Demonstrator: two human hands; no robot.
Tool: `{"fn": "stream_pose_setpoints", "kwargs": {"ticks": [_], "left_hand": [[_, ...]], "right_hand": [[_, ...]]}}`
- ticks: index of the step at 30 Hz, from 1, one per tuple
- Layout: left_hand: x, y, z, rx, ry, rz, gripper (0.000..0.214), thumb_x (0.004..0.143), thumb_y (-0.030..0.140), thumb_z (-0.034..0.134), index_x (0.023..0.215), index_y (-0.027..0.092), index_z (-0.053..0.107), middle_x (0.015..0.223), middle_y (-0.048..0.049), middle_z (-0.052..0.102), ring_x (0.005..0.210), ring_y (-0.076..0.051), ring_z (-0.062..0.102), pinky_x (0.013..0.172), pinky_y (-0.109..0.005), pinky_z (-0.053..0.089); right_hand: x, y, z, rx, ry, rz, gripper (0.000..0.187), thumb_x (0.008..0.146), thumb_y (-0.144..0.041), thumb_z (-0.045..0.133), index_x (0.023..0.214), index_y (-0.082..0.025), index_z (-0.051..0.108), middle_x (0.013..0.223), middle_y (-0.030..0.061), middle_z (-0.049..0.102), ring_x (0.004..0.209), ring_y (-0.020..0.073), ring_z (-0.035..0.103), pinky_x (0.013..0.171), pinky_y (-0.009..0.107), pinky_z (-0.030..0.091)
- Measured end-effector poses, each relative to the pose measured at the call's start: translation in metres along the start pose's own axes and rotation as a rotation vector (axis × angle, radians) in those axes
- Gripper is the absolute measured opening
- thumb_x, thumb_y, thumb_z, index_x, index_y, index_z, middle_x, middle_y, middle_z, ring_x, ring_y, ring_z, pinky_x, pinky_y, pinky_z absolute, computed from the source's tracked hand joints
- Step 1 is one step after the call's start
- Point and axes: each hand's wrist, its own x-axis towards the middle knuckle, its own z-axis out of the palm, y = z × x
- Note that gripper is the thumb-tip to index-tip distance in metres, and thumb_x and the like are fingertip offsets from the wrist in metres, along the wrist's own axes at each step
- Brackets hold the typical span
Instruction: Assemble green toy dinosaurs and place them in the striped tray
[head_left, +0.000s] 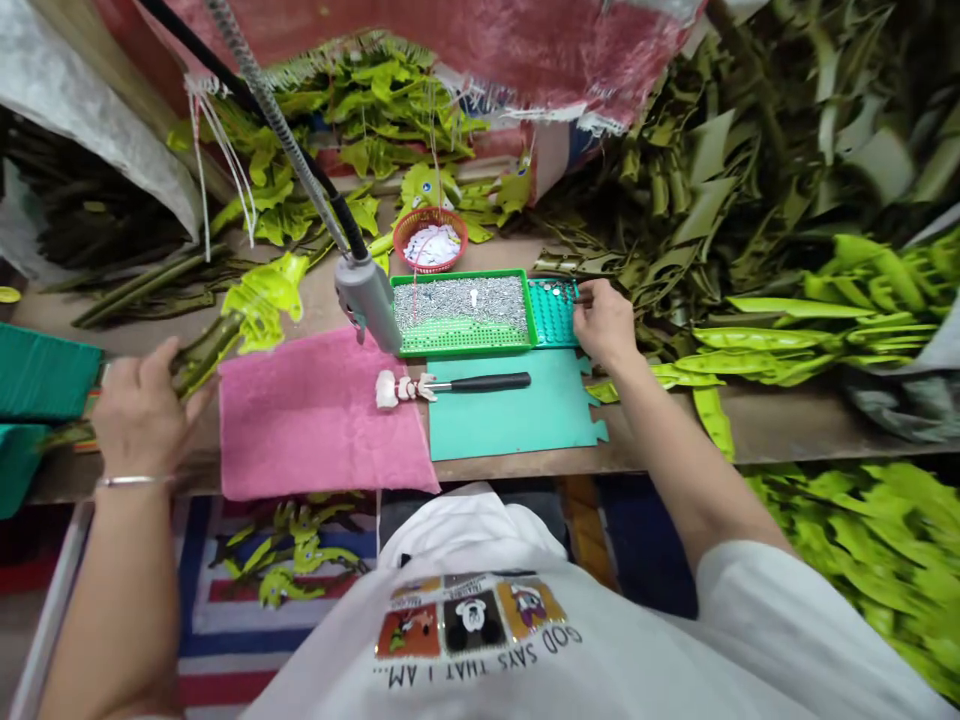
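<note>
My left hand (139,410) is closed round a bunch of green plastic stems with bright green leaves (247,310) at the left of the bench. My right hand (604,322) rests with fingers curled at the right edge of a small teal perforated tray (553,315), pinching something I cannot make out. Beside it a green tray (465,310) holds a bed of small silver pieces. A black-handled tool (465,383) with a white tip lies on a teal mat (517,415). A pink towel (315,415) lies between my hands.
A grey powered tool (365,300) hangs on a spring-wrapped cable over the bench. A red basket (430,240) with white bits stands behind the trays. Piles of green plastic leaves (810,320) fill the right side and back. Teal sheets (41,375) are stacked at the left.
</note>
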Motion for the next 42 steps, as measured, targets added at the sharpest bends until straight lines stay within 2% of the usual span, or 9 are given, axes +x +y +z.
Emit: {"fn": "stream_pose_setpoints", "kwargs": {"ticks": [3,7,10,14,19,22,28,34,42], "left_hand": [[-0.049,-0.005,0.020,-0.129,0.035,0.091,0.069,0.094,0.051,0.048,0.154,0.056,0.013,0.105,-0.0061,0.063,0.094,-0.032,0.061,0.080,-0.050,0.051],[-0.076,0.023,0.041,-0.254,0.020,0.158,0.058,0.085,0.069,0.053,0.133,0.037,0.056,0.087,-0.0076,0.067,0.080,-0.029,0.063,0.072,-0.043,0.052],[-0.085,0.069,0.042,-0.357,-0.081,0.395,0.068,0.078,0.083,0.053,0.111,0.025,0.070,0.081,-0.0096,0.068,0.074,-0.026,0.062,0.072,-0.038,0.049],[-0.088,0.147,0.040,-0.355,-0.274,0.575,0.067,0.093,0.072,0.042,0.129,0.021,0.064,0.096,-0.0136,0.067,0.087,-0.027,0.060,0.079,-0.038,0.044],[-0.076,0.201,0.043,-0.286,-0.413,0.589,0.074,0.094,0.072,0.036,0.137,0.016,0.058,0.101,-0.0153,0.064,0.092,-0.029,0.056,0.077,-0.038,0.039],[-0.071,0.206,0.042,-0.241,-0.398,0.614,0.071,0.096,0.069,0.036,0.139,0.017,0.056,0.100,-0.0139,0.064,0.094,-0.028,0.056,0.076,-0.037,0.038],[-0.071,0.205,0.042,-0.239,-0.369,0.615,0.069,0.096,0.068,0.040,0.139,0.017,0.056,0.101,-0.0133,0.064,0.093,-0.028,0.056,0.077,-0.036,0.037],[-0.069,0.212,0.042,-0.228,-0.381,0.605,0.065,0.097,0.065,0.042,0.138,0.018,0.057,0.102,-0.0137,0.065,0.097,-0.029,0.057,0.077,-0.037,0.038],[-0.059,0.212,0.033,-0.208,-0.321,0.663,0.059,0.099,0.061,0.041,0.134,0.017,0.060,0.098,-0.0123,0.065,0.091,-0.027,0.057,0.074,-0.037,0.039]], "right_hand": [[0.001,-0.006,0.005,-0.114,-0.048,0.024,0.029,0.078,-0.010,0.051,0.105,-0.015,0.061,0.099,0.0175,0.069,0.093,0.0310,0.062,0.087,0.047,0.048],[0.000,-0.018,-0.003,-0.159,-0.062,0.107,0.026,0.079,-0.007,0.052,0.104,-0.012,0.060,0.099,0.0194,0.070,0.096,0.0320,0.064,0.088,0.048,0.046],[-0.005,-0.030,-0.018,0.019,-0.005,0.157,0.020,0.079,-0.008,0.057,0.098,-0.015,0.057,0.093,0.0144,0.071,0.090,0.0248,0.067,0.086,0.042,0.047],[-0.034,-0.062,-0.039,0.457,0.003,0.178,0.030,0.075,-0.016,0.071,0.093,-0.023,0.048,0.082,0.0057,0.071,0.075,0.0156,0.070,0.071,0.030,0.051],[-0.099,-0.095,-0.046,0.675,-0.399,-0.024,0.037,0.072,-0.033,0.080,0.093,-0.024,0.050,0.076,-0.0011,0.072,0.071,0.0171,0.072,0.070,0.032,0.057],[-0.123,-0.095,-0.041,0.599,-0.559,-0.071,0.032,0.076,-0.037,0.075,0.094,-0.023,0.053,0.079,0.0001,0.073,0.071,0.0180,0.072,0.071,0.035,0.058],[-0.123,-0.091,-0.039,0.501,-0.516,-0.085,0.026,0.080,-0.033,0.066,0.098,-0.023,0.051,0.084,0.0023,0.073,0.074,0.0186,0.072,0.073,0.036,0.057],[-0.137,-0.111,-0.042,0.508,-0.735,-0.201,0.020,0.081,-0.025,0.061,0.098,-0.023,0.050,0.084,0.0032,0.074,0.072,0.0176,0.070,0.068,0.032,0.055],[-0.145,-0.118,-0.035,0.308,-0.731,-0.275,0.024,0.076,-0.011,0.055,0.096,-0.024,0.049,0.080,0.0017,0.070,0.069,0.0170,0.066,0.066,0.030,0.049]]}}
